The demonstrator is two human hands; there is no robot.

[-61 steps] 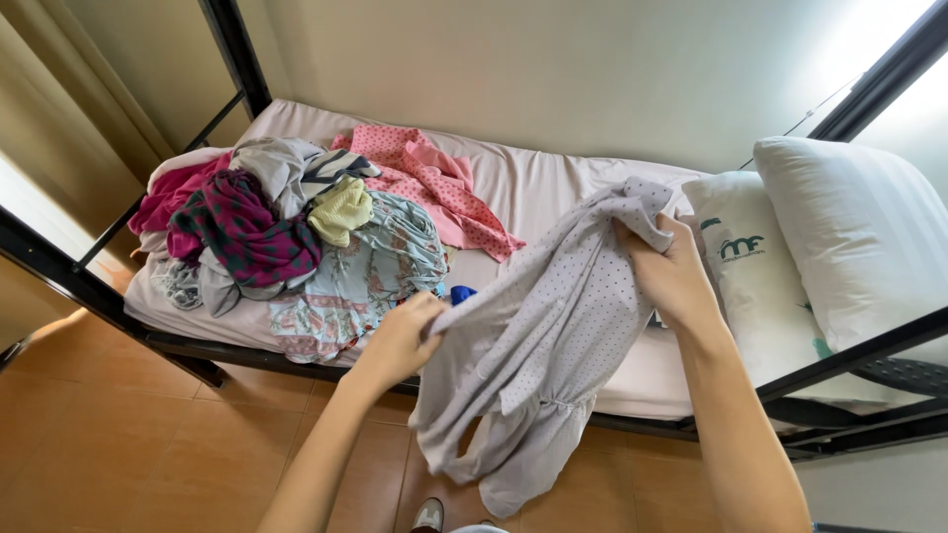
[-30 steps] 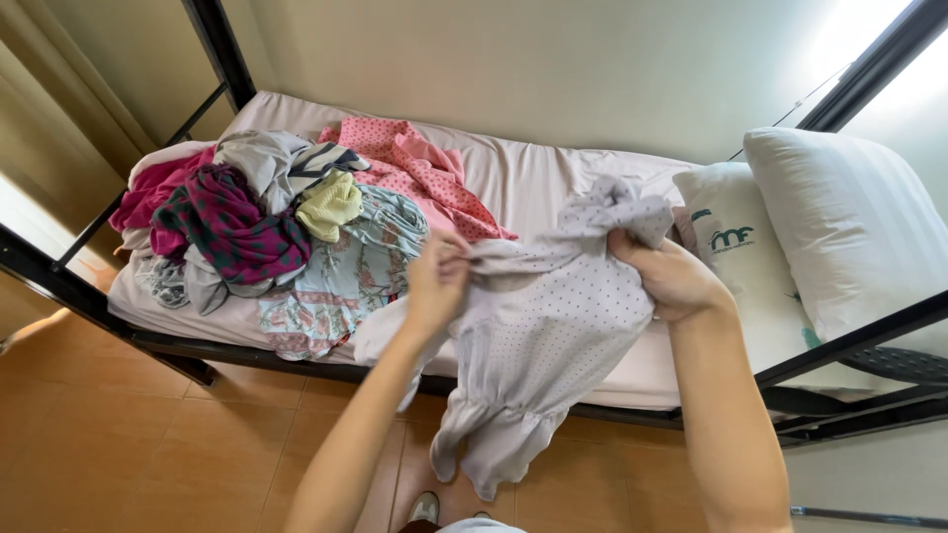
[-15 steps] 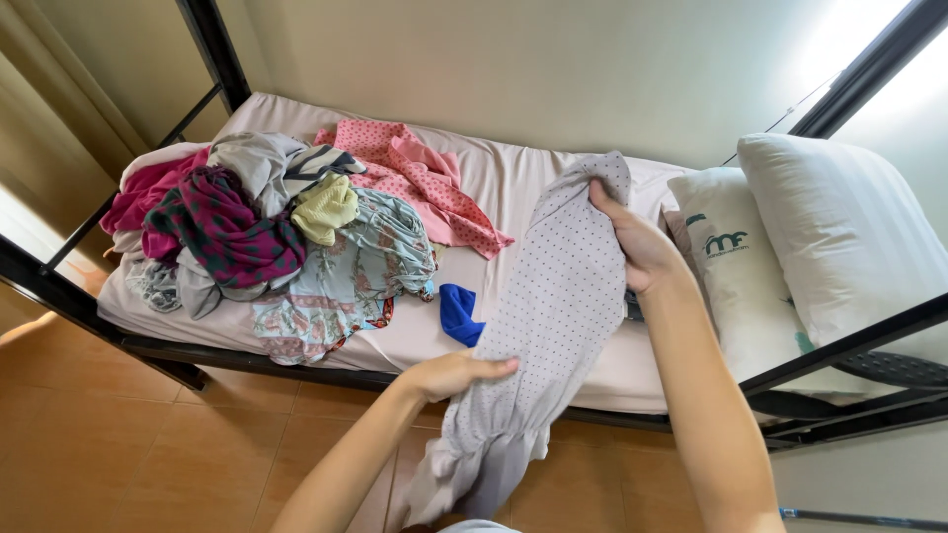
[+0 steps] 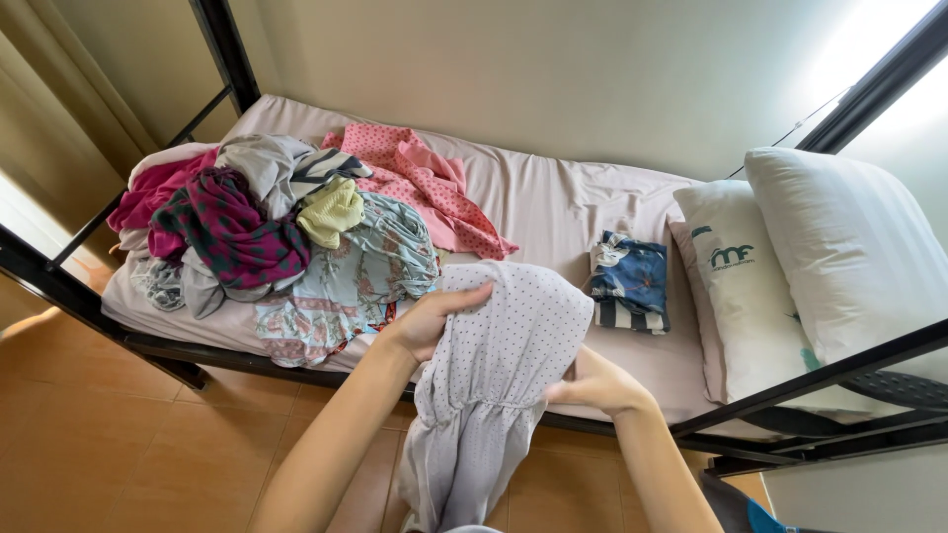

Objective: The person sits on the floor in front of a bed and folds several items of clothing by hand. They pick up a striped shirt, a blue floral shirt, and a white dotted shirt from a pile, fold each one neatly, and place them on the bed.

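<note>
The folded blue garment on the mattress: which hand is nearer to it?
Right. The right hand grips the dotted grey garment just below and left of the folded blue garment; the left hand holds the dotted cloth's far side, further left.

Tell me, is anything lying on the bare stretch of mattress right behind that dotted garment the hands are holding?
Nothing visible does. Both the left hand and right hand already grip the dotted garment. The sheet behind it is bare; the clothes pile lies left, the folded blue item right.
</note>
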